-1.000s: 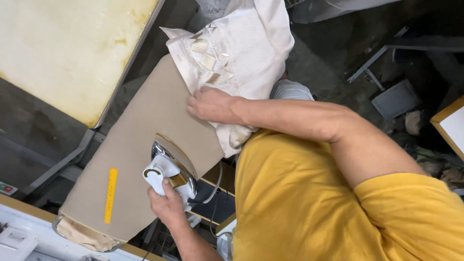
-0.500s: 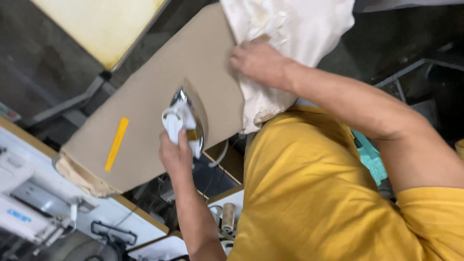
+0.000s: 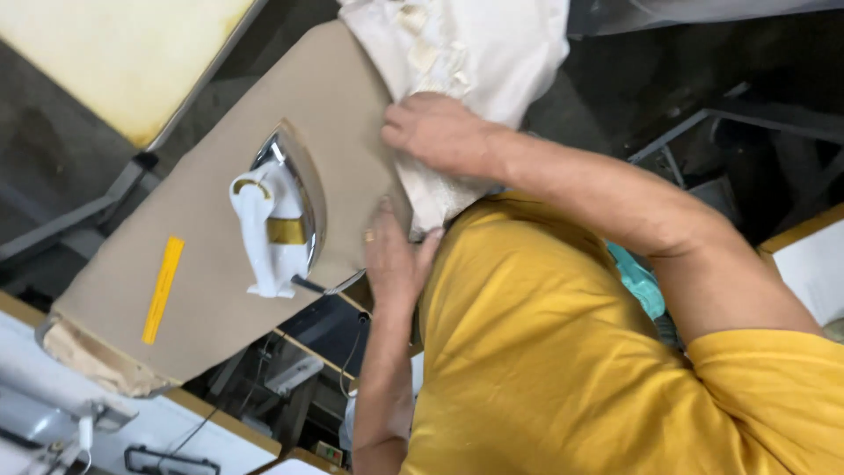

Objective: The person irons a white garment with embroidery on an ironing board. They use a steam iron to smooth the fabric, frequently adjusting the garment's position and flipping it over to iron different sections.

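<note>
Tan ironing board (image 3: 220,264), iron (image 3: 277,224) resting (untouched), both hands flat, open, on white garment (image 3: 475,53).

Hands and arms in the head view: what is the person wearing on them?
Both hands are bare, no gloves. The left hand has a ring on one finger; the right hand shows none. Both forearms are uncovered. A short yellow sleeve of the yellow shirt covers the right upper arm. No watch or wristband shows.

We saw the white cloth (image 3: 475,53) lying crumpled over the far end of the tan board (image 3: 211,220), one edge hanging off its side. The white iron (image 3: 274,224) sat flat mid-board, unheld.
</note>
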